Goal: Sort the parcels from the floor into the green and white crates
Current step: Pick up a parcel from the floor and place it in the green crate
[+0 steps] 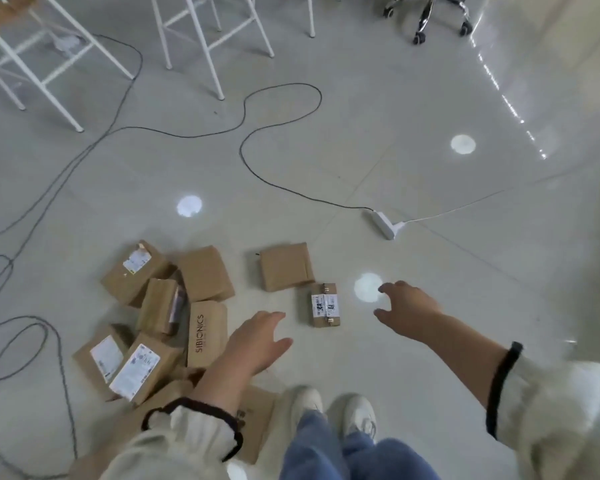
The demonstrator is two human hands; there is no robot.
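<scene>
Head-high view, steeply down, floor (395, 202)

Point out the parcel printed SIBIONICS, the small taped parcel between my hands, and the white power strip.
SIBIONICS parcel (207, 336), head view, top face.
Small taped parcel (325, 305), head view, label.
White power strip (383, 224), head view, body.

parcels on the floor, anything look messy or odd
Yes. Most parcels lie in a jumbled heap at left, tilted and overlapping. Two sit apart: a plain one and a small taped one between the open hands. Loose cables snake across the floor nearby.
</scene>
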